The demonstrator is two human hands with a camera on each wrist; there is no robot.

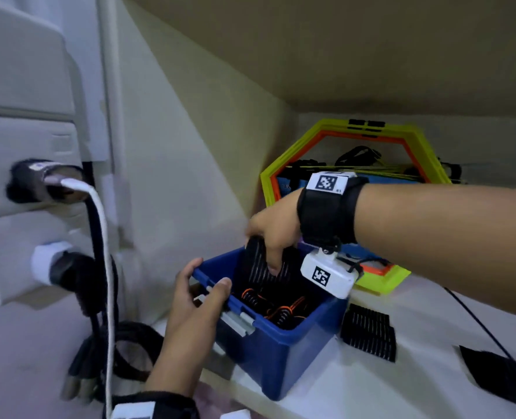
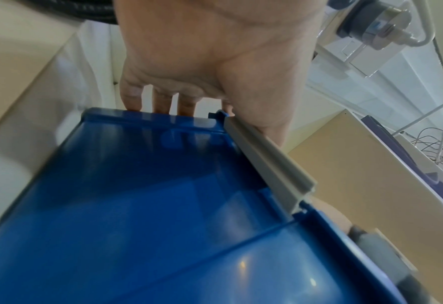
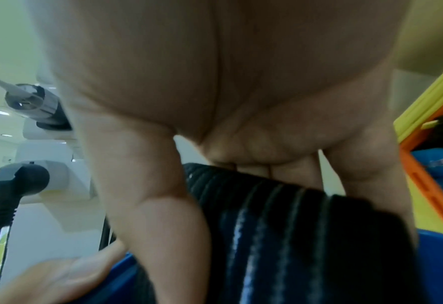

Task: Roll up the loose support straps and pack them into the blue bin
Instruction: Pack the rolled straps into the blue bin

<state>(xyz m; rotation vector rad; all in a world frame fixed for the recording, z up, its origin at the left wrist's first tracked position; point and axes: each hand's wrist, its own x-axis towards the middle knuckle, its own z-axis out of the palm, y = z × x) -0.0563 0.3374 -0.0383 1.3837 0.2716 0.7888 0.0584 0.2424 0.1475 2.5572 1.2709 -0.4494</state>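
The blue bin (image 1: 276, 355) stands on the white counter, and orange-and-black rolled straps (image 1: 281, 309) lie inside it. My right hand (image 1: 270, 234) holds a black ribbed strap (image 1: 258, 264) over the bin's far left corner, thumb in front and fingers behind; the right wrist view shows that strap (image 3: 280, 226) close up between thumb and fingers. My left hand (image 1: 200, 293) grips the bin's near left rim, thumb on top. In the left wrist view its fingers (image 2: 160, 100) curl over the bin (image 2: 142, 216) edge beside a grey rail. Another ribbed strap (image 1: 368, 332) lies flat to the bin's right.
A yellow and orange hexagonal frame (image 1: 356, 137) with black gear inside stands behind the bin. A dark flat strap (image 1: 505, 379) lies at the counter's right edge. To the left, wall sockets hold a white cable (image 1: 105, 252) and black plugs (image 1: 69, 270), with cords hanging down.
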